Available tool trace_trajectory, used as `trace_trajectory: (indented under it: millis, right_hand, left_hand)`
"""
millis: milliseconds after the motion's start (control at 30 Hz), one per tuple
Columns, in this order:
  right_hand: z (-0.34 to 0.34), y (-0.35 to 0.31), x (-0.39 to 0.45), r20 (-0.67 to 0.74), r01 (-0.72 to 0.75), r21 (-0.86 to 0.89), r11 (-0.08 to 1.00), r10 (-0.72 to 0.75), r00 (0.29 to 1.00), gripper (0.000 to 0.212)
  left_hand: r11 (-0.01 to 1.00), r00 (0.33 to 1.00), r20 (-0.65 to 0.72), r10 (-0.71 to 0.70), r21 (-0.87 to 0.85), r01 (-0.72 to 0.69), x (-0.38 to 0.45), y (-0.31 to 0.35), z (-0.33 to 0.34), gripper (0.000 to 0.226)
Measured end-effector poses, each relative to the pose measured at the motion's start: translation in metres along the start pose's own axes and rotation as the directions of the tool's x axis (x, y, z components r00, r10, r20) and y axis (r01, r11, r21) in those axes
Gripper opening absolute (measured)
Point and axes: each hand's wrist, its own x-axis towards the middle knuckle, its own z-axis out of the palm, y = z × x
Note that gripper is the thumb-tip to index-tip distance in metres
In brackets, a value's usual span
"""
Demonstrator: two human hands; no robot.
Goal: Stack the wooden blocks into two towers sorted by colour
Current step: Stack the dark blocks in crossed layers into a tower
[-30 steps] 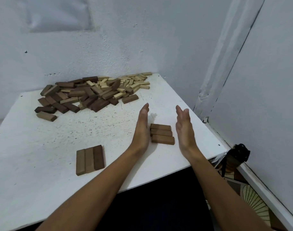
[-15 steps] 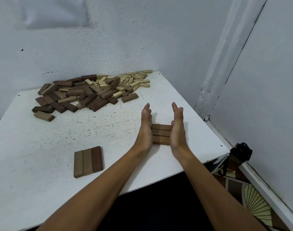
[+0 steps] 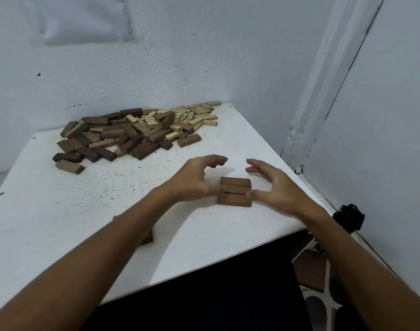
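The row of three brown blocks is flanked by the left hand and right hand, fingers loosely curled and holding nothing, probably to square it as a tower's base.

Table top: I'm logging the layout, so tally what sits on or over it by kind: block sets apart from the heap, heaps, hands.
Flat sets of brown wooden blocks: 2 (row between the hands; set mostly hidden under the left forearm)
Loose heap of dark and pale wooden blocks: 1
Hands: 2 (left hand, right hand)
Total: 5
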Motion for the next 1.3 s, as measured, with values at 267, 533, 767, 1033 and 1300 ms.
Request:
trace_trajectory:
  millis: [267, 533, 767, 1033, 1300]
  right_hand:
    - [0.003, 0.006, -0.003, 0.07, -0.001, -0.157, 0.988, 0.012, 0.997, 0.116]
    - [0.007, 0.007, -0.003, 0.046, 0.004, -0.125, 0.992, 0.002, 0.999, 0.116]
    - [0.008, 0.007, -0.005, 0.019, 0.009, -0.105, 0.994, -0.007, 1.0, 0.112]
    - [0.016, -0.008, -0.008, -0.158, 0.034, 0.419, 0.908, 0.036, 0.987, 0.085]
    - [0.05, -0.033, 0.003, -0.309, 0.102, 0.743, 0.662, 0.203, 0.929, 0.08]
  left_hand:
    - [0.972, 0.987, 0.153, 0.048, 0.221, -0.081, 0.002, -0.015, 0.009, 0.105]
    - [0.98, 0.992, 0.121, 0.044, 0.185, -0.066, 0.004, -0.013, 0.012, 0.1]
    - [0.982, 0.993, 0.114, 0.031, 0.181, -0.052, 0.006, -0.013, 0.012, 0.097]
    - [0.882, 0.98, -0.189, -0.066, -0.47, -0.031, -0.005, -0.005, 0.025, 0.09]
    - [0.526, 0.927, -0.248, -0.283, -0.848, -0.066, -0.003, 0.024, 0.066, 0.083]
